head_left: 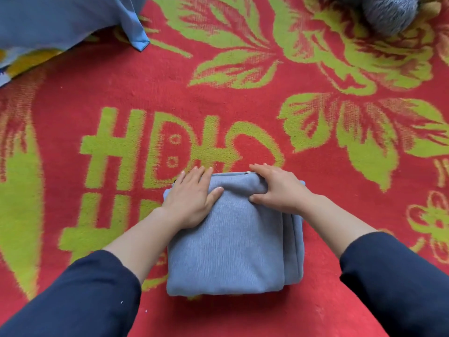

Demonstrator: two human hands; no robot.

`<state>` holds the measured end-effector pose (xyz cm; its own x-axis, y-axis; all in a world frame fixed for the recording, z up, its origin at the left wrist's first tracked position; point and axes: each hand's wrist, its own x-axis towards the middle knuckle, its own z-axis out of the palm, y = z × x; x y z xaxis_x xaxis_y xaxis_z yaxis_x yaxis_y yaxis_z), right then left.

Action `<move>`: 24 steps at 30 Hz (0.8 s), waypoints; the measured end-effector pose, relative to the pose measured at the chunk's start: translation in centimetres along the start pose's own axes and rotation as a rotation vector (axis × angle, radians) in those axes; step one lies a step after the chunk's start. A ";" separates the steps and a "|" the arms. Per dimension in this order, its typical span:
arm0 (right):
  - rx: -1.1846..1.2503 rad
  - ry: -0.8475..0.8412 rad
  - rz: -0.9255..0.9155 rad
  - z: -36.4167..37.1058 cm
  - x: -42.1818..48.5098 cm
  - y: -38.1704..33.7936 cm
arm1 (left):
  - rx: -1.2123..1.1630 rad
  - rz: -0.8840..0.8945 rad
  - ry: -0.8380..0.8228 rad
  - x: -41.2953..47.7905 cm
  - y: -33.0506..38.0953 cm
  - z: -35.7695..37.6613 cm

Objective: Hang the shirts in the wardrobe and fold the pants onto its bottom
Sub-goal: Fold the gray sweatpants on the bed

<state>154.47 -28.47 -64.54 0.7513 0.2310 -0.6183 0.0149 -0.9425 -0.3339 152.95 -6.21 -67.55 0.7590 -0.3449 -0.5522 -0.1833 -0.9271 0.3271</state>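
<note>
i find the folded pants [230, 244] on the carpet [243, 105] straight ahead, long axis running away from me. left hand [192, 198] presses flat at the far edge; right hand [275, 188] pinches it. both equally near.

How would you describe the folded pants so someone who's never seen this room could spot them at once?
Start with the red rug patterned in green flowers that fills the view. Near its lower middle, under the left hand and right hand, sit the folded pants: a neat grey-blue square stack, unlike the loose brighter blue cloth at top left.
</note>
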 end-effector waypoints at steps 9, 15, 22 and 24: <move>0.027 -0.091 0.128 -0.6 1.6 -2.0 | -0.040 -0.099 -0.071 1.0 0.1 -1.8; -0.118 0.077 -0.050 0.8 -3.2 -3.5 | -0.039 -0.050 0.087 -4.1 1.1 -1.8; -0.085 0.312 -0.296 3.6 -12.5 -4.2 | 0.058 0.075 0.508 -14.3 3.5 1.2; -0.077 0.313 -0.346 3.9 -14.9 -4.7 | 0.070 0.099 0.615 -17.1 4.2 2.0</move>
<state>140.59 -26.53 -56.55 0.8560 0.4621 -0.2319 0.3395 -0.8407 -0.4219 138.00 -4.49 -58.26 0.9530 -0.3018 0.0272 -0.2964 -0.9096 0.2913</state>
